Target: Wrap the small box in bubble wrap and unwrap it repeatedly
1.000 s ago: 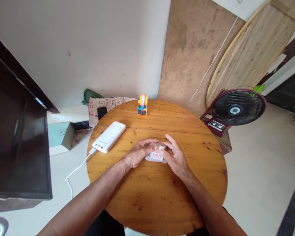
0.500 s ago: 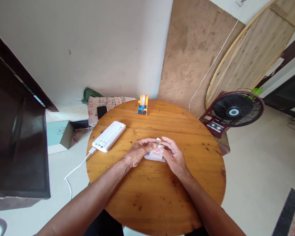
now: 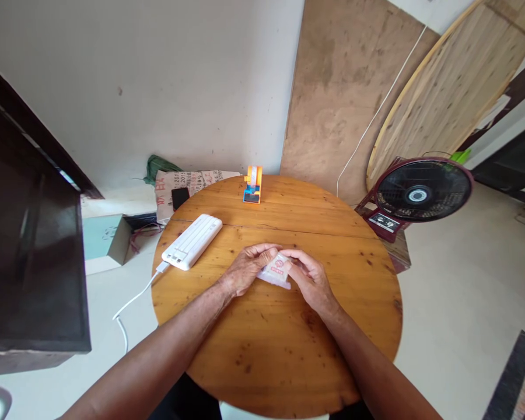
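Note:
Between my two hands is a small white packet [image 3: 276, 269] with a red printed emblem and clear, pale wrapping along its near edge. My left hand [image 3: 248, 269] grips its left side, the thumb lying on top. On the right side, my right hand [image 3: 308, 277] has its thumb and fingers closed on the packet. Fingers cover its far edge and corners. Both hands are just over the middle of the round wooden table [image 3: 271, 344].
A white power bank [image 3: 192, 241] with a white cable [image 3: 135, 303] lies at the table's left. An orange and blue tape dispenser [image 3: 252, 185] stands at the far edge. Beyond the right edge is a dark red fan [image 3: 420, 195]. A black phone-like object [image 3: 181, 198] sits behind left.
The small whitish flap that stuck up between my fingertips no longer shows. My right fingers have come down onto the packet, which is slightly turned and shows more of its emblem.

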